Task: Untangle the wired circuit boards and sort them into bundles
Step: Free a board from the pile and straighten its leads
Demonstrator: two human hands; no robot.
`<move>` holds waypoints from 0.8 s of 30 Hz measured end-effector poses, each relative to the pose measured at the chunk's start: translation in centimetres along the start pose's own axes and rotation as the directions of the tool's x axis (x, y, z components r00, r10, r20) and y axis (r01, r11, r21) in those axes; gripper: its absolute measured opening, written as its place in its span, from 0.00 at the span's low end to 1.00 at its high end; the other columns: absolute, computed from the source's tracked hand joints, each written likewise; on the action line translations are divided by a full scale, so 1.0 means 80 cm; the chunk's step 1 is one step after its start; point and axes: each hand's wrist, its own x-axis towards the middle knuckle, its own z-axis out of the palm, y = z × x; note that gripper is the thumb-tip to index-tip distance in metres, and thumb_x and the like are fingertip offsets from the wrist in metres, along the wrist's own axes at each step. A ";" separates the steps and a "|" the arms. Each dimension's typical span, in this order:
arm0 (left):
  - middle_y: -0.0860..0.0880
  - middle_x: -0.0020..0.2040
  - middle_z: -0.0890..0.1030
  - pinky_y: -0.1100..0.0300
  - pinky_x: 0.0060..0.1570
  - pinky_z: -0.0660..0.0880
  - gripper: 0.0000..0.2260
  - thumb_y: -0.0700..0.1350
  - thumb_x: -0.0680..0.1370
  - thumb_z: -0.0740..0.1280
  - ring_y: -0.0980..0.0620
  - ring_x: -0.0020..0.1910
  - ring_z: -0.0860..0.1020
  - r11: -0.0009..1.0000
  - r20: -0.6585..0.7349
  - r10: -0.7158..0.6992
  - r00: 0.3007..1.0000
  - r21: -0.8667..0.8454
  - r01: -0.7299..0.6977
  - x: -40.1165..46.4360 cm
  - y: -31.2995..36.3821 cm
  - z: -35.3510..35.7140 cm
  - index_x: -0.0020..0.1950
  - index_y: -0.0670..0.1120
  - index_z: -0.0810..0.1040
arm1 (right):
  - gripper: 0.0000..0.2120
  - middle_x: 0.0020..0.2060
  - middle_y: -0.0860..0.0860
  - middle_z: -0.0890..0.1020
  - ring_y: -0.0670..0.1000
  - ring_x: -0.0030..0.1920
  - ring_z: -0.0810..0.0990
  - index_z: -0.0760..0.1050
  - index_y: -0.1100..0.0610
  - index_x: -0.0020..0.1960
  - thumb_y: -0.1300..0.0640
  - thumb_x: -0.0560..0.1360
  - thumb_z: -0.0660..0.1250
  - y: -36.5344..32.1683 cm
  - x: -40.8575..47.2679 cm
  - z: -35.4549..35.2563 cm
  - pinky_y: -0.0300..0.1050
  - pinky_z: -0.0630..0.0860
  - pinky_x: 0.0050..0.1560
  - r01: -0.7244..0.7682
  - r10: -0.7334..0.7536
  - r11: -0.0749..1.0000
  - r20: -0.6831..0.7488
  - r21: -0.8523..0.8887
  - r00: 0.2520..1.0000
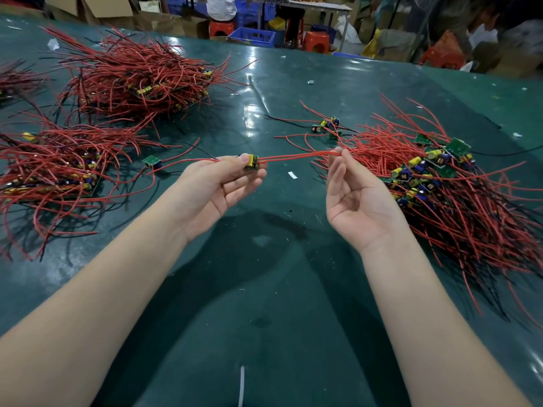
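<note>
The left hand (223,183) pinched a small green circuit board (251,163) between thumb and fingers above the tabletop (264,304). Its 2 thin red wires (296,156) ran taut rightward, their long axis left-right, to the right hand (355,195), whose fingertips pinched them beside the glossy tangled pile (446,183).

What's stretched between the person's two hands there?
In the head view, red wires run taut from the small circuit board held by the left hand to the right hand's fingertips.

No legible text, it seems, anywhere.
</note>
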 end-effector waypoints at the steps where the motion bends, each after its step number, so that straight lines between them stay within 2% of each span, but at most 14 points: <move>1: 0.44 0.42 0.85 0.66 0.39 0.79 0.05 0.38 0.79 0.63 0.53 0.40 0.84 1.000 0.007 -0.003 1.000 0.000 0.003 0.000 0.000 0.001 0.47 0.38 0.77 | 0.05 0.37 0.54 0.84 0.45 0.32 0.83 0.82 0.65 0.42 0.65 0.66 0.72 0.000 -0.001 0.000 0.32 0.77 0.29 -0.031 0.029 0.998 0.021 0.049 0.999; 5: 0.44 0.44 0.85 0.66 0.40 0.79 0.05 0.40 0.77 0.65 0.53 0.42 0.84 0.999 0.062 0.021 0.998 -0.031 -0.019 -0.002 0.003 0.000 0.46 0.39 0.79 | 0.04 0.37 0.53 0.83 0.43 0.29 0.81 0.82 0.63 0.40 0.63 0.68 0.71 -0.001 -0.004 0.001 0.32 0.76 0.26 -0.095 0.083 0.991 0.118 0.098 0.989; 10: 0.43 0.44 0.85 0.66 0.39 0.79 0.10 0.40 0.76 0.66 0.52 0.43 0.84 0.996 0.055 0.059 0.997 -0.076 -0.054 -0.002 0.007 -0.003 0.37 0.44 0.84 | 0.04 0.38 0.52 0.84 0.44 0.33 0.82 0.82 0.60 0.45 0.60 0.73 0.70 0.005 -0.002 0.002 0.32 0.77 0.30 0.057 -0.056 0.996 0.024 -0.075 0.998; 13: 0.44 0.45 0.85 0.65 0.40 0.79 0.03 0.41 0.74 0.68 0.52 0.44 0.84 0.995 0.034 0.059 0.998 -0.085 -0.056 0.001 0.005 -0.004 0.43 0.43 0.81 | 0.10 0.40 0.53 0.85 0.46 0.38 0.84 0.80 0.60 0.49 0.58 0.69 0.72 0.016 -0.002 0.004 0.35 0.79 0.38 0.091 -0.073 0.983 0.114 -0.162 0.991; 16: 0.48 0.43 0.85 0.65 0.40 0.79 0.06 0.44 0.69 0.70 0.54 0.43 0.84 0.996 0.037 0.059 0.998 -0.062 -0.057 0.001 0.001 -0.003 0.45 0.44 0.81 | 0.15 0.43 0.54 0.84 0.48 0.41 0.84 0.79 0.60 0.53 0.60 0.67 0.71 0.028 -0.002 0.004 0.37 0.80 0.43 0.047 0.005 0.963 0.193 -0.267 0.981; 20: 0.52 0.37 0.82 0.68 0.38 0.77 0.07 0.44 0.68 0.71 0.59 0.36 0.80 0.999 0.040 0.049 0.998 -0.015 -0.049 0.000 -0.004 0.003 0.45 0.45 0.81 | 0.16 0.44 0.55 0.83 0.49 0.42 0.84 0.80 0.59 0.52 0.61 0.64 0.71 0.044 -0.001 0.002 0.38 0.80 0.43 0.074 0.021 0.913 0.227 -0.400 0.974; 24: 0.52 0.36 0.81 0.69 0.41 0.78 0.08 0.43 0.69 0.69 0.59 0.36 0.78 1.000 0.089 0.007 0.996 0.017 -0.009 -0.002 -0.009 0.006 0.47 0.43 0.80 | 0.15 0.42 0.54 0.85 0.49 0.41 0.84 0.80 0.59 0.51 0.61 0.65 0.71 0.047 0.000 0.001 0.39 0.80 0.44 0.146 -0.020 0.880 0.273 -0.452 0.962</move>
